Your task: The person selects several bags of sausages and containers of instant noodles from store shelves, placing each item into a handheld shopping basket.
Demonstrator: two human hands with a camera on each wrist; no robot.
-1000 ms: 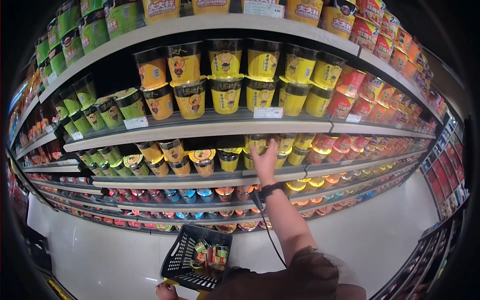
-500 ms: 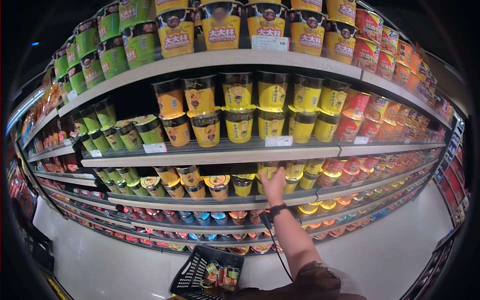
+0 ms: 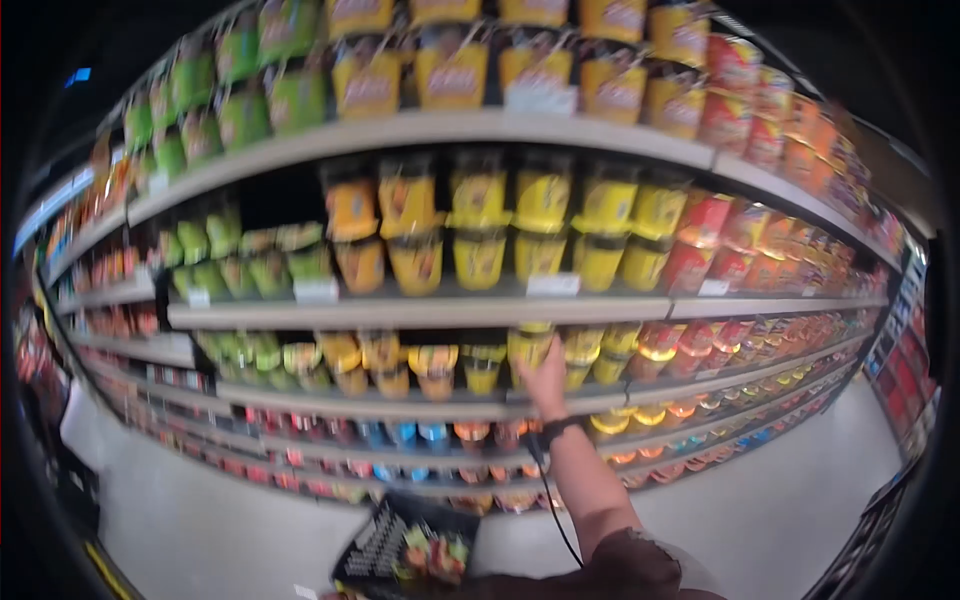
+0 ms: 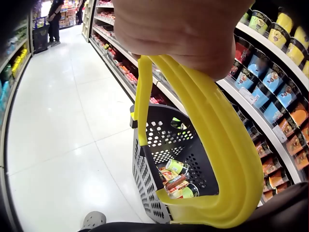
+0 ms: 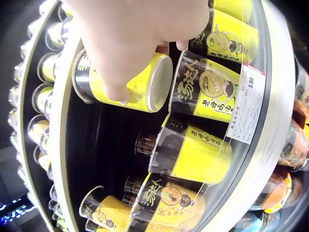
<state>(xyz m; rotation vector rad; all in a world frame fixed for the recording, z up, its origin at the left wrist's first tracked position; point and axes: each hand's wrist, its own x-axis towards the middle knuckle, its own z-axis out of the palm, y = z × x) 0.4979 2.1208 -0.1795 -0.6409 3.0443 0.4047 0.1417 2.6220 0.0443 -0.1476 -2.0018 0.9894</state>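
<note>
My right hand [image 3: 545, 382] reaches into a shelf of instant noodles and grips a yellow and black noodle cup [image 5: 147, 89] round its side. In the right wrist view that cup lies tipped across the picture, its pale round base beside the top of another yellow noodle cup [image 5: 215, 87] at the shelf front. Fingers of the right hand [image 5: 140, 43] hide part of its label. Down at my side, the left hand [image 4: 178, 36] holds the yellow handle [image 4: 227, 145] of a black shopping basket [image 4: 147, 188]. Several colourful food packs and cups [image 4: 178, 176] lie inside the basket.
A shelf board [image 3: 420, 315] runs just above the held cup, with stacked yellow cups [image 3: 480, 260] on it. A price label [image 5: 244, 104] lines the shelf front. Farther down the tiled aisle [image 4: 63, 135] a person in dark clothes [image 4: 54, 21] stands.
The head view has tilted up, then blurred, so the shelves sit lower in it. The held cup has come out toward the shelf front and shows more beside the right hand.
</note>
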